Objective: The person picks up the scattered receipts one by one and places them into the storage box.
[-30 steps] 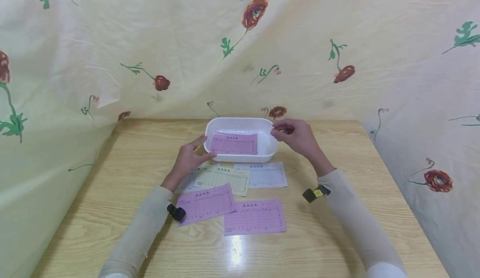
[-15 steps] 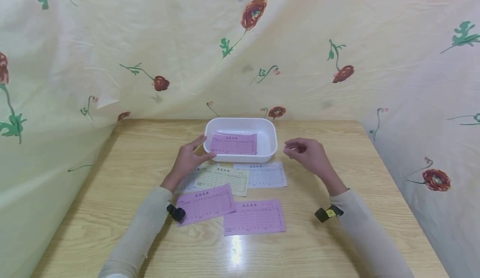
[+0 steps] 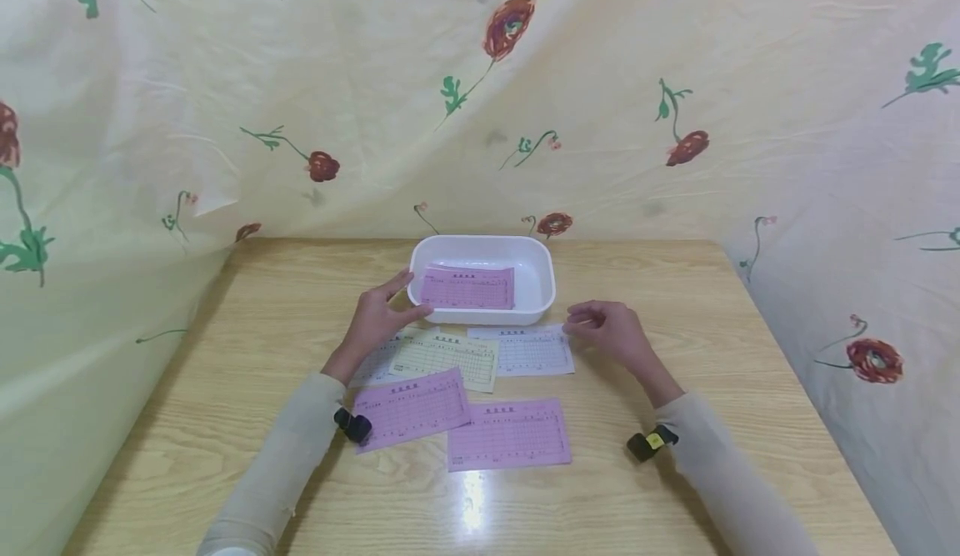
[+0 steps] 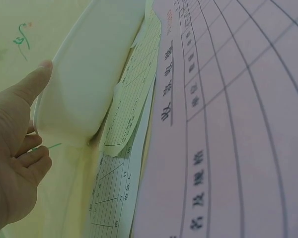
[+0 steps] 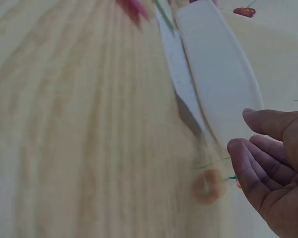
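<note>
My left hand holds the left end of a white plastic tray, its thumb on the near rim. In the left wrist view the thumb sits at the edge of the tray and the other fingers curl beside it. Printed pink receipt slips lie inside the tray. My right hand is right at the right end of a white receipt slip in front of the tray. In the right wrist view, thumb and fingers of this hand stand apart, loosely bent, with nothing between them.
A pale yellow slip overlaps another white slip left of centre. Nearer lie two pink slips, one tilted and one straighter, overlapping slightly. The wooden table meets a flowered cloth behind and at both sides.
My right hand has left the tray's right rim, moving right, then down toward the white slip. My left hand, the tray and the slips have stayed in place.
</note>
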Demonstrator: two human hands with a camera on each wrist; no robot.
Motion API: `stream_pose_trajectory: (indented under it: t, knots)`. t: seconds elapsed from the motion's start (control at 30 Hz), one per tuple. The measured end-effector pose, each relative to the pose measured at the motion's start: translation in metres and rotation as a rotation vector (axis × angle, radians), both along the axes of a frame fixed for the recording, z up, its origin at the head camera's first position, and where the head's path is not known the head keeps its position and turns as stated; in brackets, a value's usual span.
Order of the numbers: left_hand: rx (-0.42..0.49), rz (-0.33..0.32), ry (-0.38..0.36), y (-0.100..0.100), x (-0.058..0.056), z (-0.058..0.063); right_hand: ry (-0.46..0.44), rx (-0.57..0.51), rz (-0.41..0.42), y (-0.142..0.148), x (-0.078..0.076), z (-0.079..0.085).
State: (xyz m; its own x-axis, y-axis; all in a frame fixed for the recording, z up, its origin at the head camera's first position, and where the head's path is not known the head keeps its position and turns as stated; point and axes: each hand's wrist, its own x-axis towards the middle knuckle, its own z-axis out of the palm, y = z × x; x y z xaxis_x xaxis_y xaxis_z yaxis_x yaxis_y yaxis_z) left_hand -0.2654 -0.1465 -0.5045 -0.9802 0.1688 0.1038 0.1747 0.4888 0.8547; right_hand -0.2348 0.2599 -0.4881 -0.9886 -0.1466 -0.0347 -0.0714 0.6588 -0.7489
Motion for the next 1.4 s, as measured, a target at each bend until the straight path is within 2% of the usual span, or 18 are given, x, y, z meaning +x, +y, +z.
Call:
stream_pose_trajectory:
  t: [0.27, 0.63, 0.83, 1.4]
  knots:
    - [-0.007, 0.000, 0.001, -0.001, 0.000, 0.000, -0.070, -0.043, -0.015, -0.002, 0.000, -0.008]
    - [-0.014, 0.007, 0.011, 0.001, 0.000, 0.000, -0.068, 0.019, -0.022, -0.004, -0.001, -0.010]
    - [-0.018, 0.010, -0.009, 0.000, 0.000, 0.001, -0.055, 0.059, -0.013, -0.006, -0.002, -0.014]
    - [-0.015, 0.010, -0.019, -0.001, -0.002, -0.001, -0.080, 0.109, -0.003, -0.018, -0.003, -0.013]
